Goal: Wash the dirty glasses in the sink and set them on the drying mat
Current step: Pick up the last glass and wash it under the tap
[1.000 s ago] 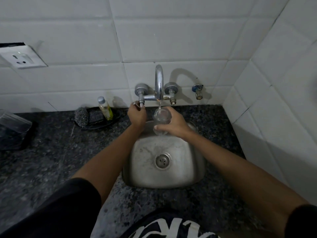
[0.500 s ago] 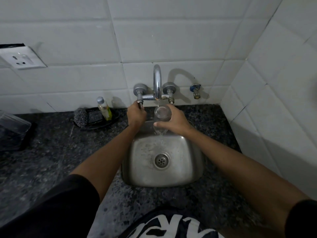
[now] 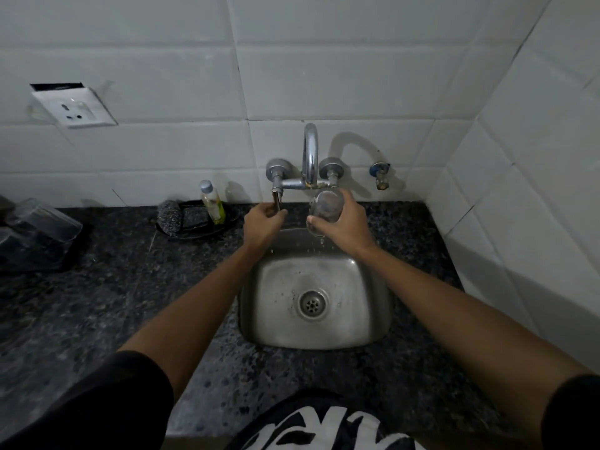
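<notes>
You stand at a speckled dark stone counter [image 3: 107, 287] backed by glossy white tiles [image 3: 341, 82], a wall socket [image 3: 74, 107] far left. Clear glasses [image 3: 39, 228] lie on a dark mat at the left edge; a scrubber [image 3: 169, 218] and small bottle [image 3: 212, 206] sit in a black dish. Your left hand [image 3: 261, 224] pinches the metal tap handle [image 3: 276, 196]. Your right hand [image 3: 344, 227] grips a clear round glass [image 3: 326, 204] under the curved spout [image 3: 310, 151], above the far end of the square steel sink [image 3: 367, 306].
</notes>
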